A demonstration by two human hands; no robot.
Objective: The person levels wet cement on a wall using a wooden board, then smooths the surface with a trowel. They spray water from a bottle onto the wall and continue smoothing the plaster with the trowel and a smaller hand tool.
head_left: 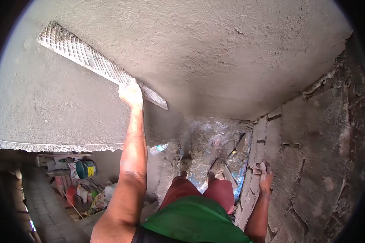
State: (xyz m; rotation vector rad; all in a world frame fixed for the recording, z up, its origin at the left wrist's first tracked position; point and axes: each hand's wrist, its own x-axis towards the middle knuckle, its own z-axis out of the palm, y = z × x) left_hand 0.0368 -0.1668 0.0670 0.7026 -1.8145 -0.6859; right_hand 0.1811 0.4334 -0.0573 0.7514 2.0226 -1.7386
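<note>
My left hand [131, 94] is raised and wrapped round a long, pale float [83, 54] with a grid-patterned face. The float lies slanted against the wet grey plaster wall [198, 52], its far end at the upper left with mortar along the edge. On the right, my right hand [264, 168] is down beside the rough brick wall [316, 146], near or touching it. Its fingers are bent, and whether they hold anything is too small to make out.
A mortar-smeared board [207, 141] lies by my feet, with a trowel [237, 148] on its right side. A plastic bottle [158, 149] is left of it. At the lower left are a dark green bucket [85, 169] and piled bags [95, 192], below the plaster's ragged edge.
</note>
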